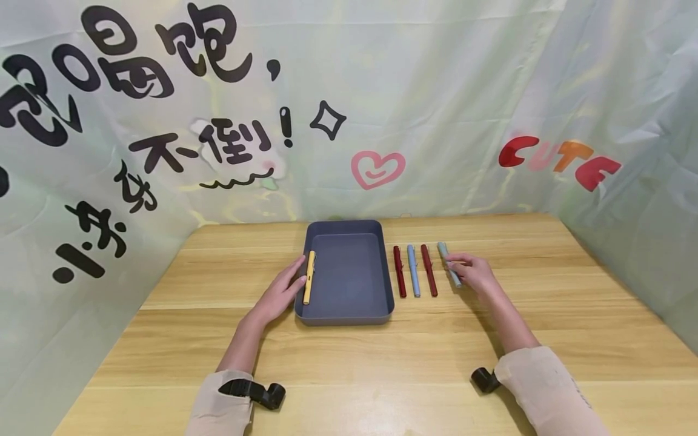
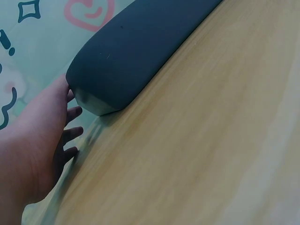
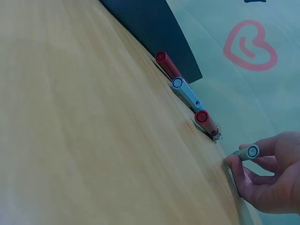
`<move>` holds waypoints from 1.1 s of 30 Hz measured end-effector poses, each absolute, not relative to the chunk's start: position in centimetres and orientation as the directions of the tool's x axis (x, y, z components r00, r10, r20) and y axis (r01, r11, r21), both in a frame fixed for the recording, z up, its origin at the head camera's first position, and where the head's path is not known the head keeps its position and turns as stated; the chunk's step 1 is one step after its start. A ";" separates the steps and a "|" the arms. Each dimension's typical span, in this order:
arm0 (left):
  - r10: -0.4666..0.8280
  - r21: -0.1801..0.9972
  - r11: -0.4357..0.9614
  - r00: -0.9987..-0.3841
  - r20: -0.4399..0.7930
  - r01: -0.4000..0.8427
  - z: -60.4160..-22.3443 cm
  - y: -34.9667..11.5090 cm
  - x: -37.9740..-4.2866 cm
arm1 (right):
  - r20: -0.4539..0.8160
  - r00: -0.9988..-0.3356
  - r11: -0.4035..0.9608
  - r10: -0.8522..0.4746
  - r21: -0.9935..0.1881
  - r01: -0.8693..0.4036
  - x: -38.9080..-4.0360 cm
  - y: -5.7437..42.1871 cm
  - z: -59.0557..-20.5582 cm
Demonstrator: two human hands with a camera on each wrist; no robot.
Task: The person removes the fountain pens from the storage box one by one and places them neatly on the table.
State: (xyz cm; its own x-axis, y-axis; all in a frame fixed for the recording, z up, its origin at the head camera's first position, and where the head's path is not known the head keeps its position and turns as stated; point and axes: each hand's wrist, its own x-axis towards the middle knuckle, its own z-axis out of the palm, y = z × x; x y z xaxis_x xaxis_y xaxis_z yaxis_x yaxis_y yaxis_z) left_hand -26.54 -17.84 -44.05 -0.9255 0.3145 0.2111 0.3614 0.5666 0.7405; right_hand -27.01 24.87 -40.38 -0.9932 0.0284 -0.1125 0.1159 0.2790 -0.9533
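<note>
My right hand (image 1: 473,272) pinches a pale green pen (image 1: 443,249) between thumb and fingers, at the right end of a row of pens. Side by side left of it lie a dark red pen (image 1: 429,270), a light blue pen (image 1: 414,270) and another dark red pen (image 1: 400,271). My left hand (image 1: 279,293) rests against the left wall of a dark blue-grey tray (image 1: 349,272), its thumb at the rim and its fingers extended. Inside that tray, along the left side, lies a yellow pen (image 1: 309,278). The left wrist view shows only the tray's outside (image 2: 131,51).
Everything rests on a wooden table (image 1: 349,375). Behind and to both sides hangs a pale printed cloth (image 1: 436,91) with black characters, a pink heart and coloured letters. The tray stands near the table's back edge, just left of the row of pens.
</note>
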 end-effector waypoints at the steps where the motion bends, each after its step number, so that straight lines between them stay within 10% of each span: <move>1: 0.314 0.741 0.567 -0.926 0.210 0.361 -44.1 -17.9 -26.5 | -0.109 -0.994 0.283 0.030 -0.953 0.113 -27.0 24.8 -40.5; 33: 0.329 0.750 0.547 -0.919 0.216 0.372 -43.9 -17.9 -26.6 | -0.106 -0.994 0.353 0.007 -0.930 0.102 -26.8 24.4 -40.3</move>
State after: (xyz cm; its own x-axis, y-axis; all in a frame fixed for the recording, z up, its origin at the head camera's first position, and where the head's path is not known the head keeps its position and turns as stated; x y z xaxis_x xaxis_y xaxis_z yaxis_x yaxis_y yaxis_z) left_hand -26.62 -17.85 -43.94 -0.9193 0.3291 0.2157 0.3718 0.5472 0.7499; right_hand -26.77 24.45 -40.28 -0.9943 0.0070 -0.1063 0.1019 0.3534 -0.9299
